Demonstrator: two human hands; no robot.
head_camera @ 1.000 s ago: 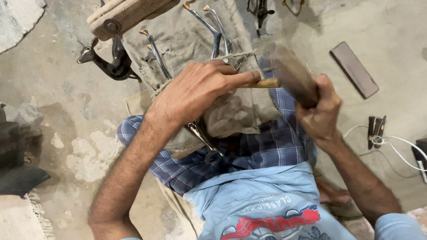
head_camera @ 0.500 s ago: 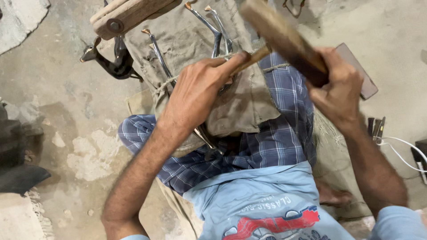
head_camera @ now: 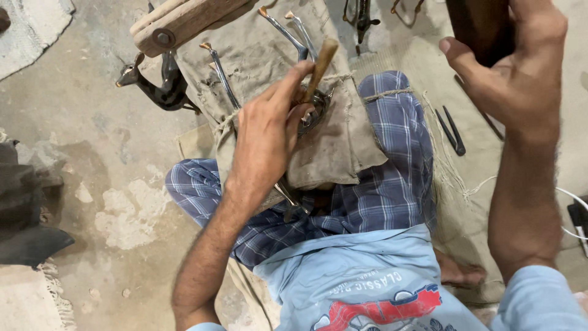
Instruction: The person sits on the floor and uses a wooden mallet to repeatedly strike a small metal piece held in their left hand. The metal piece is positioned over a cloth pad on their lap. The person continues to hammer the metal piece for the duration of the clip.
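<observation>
My left hand (head_camera: 269, 132) grips a short wooden-handled tool (head_camera: 321, 62), its tip pressed on a shiny metal piece (head_camera: 313, 115) that lies on a burlap cloth (head_camera: 334, 144) over my knee. Raised at the top right, my right hand (head_camera: 511, 67) is closed around a dark wooden mallet (head_camera: 481, 24), well above the metal piece. The mallet's top is cut off by the frame edge.
Long metal rods (head_camera: 222, 76) and a wooden block (head_camera: 177, 21) lie at the top on the cloth. A dark clamp (head_camera: 156, 86) sits on the concrete floor at left. Black pliers (head_camera: 452, 132) rest on sacking at right; a white cable (head_camera: 572, 196) runs by the right edge.
My right hand has lifted the mallet from near the tool up and to the right. My left hand has stayed on the tool, which now stands more upright.
</observation>
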